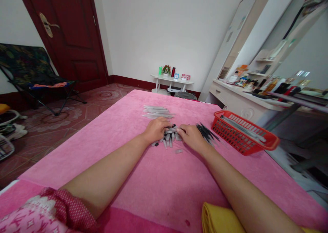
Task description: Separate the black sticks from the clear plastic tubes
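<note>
A small heap of pen caps (168,137), translucent with black bits among them, lies on a pink cloth. My left hand (156,128) curls its fingers over the heap's left edge, its fingertips partly hidden among the caps. From the other side, my right hand (191,135) closes on the right edge, thumb against the caps. One clear piece (178,151) lies apart, nearer to me. Beyond my left hand is a stack of translucent pen barrels (157,111). Dark, thin pen refills (207,132) lie fanned out beside my right hand.
A red plastic basket (232,139) holding long, pale tubes stands at the right on the pink cloth (153,181). Folded yellow fabric (221,217) lies near my right forearm. Past the table are a low white stand (171,79), a cluttered dresser (241,92) and a folding chair (33,68).
</note>
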`<state>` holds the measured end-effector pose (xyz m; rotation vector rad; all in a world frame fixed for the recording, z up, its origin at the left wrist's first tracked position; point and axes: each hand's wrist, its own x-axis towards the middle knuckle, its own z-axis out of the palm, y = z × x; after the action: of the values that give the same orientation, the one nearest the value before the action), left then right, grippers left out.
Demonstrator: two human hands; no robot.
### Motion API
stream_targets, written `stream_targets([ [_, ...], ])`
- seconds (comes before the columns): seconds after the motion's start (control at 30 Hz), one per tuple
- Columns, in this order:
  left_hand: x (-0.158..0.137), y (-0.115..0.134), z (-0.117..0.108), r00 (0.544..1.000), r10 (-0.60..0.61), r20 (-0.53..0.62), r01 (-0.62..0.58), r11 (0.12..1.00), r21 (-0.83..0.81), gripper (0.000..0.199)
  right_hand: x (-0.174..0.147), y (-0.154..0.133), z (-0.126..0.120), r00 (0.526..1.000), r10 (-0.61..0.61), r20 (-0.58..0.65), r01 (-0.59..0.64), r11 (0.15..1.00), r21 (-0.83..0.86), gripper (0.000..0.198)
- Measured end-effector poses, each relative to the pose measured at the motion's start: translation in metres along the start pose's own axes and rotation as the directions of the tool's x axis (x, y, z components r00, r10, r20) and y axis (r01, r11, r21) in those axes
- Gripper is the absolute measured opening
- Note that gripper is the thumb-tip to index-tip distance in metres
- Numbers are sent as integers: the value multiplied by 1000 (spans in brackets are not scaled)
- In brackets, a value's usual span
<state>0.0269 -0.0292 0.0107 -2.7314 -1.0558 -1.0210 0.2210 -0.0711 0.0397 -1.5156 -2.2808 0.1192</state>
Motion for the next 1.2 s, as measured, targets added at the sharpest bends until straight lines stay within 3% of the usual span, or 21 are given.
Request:
stream_targets([
  [1.2, 0, 0, 1, 1000, -5, -1, 5, 1000, -8, 28, 0, 0, 3, 1000, 10, 10, -9, 1000, -30, 30],
])
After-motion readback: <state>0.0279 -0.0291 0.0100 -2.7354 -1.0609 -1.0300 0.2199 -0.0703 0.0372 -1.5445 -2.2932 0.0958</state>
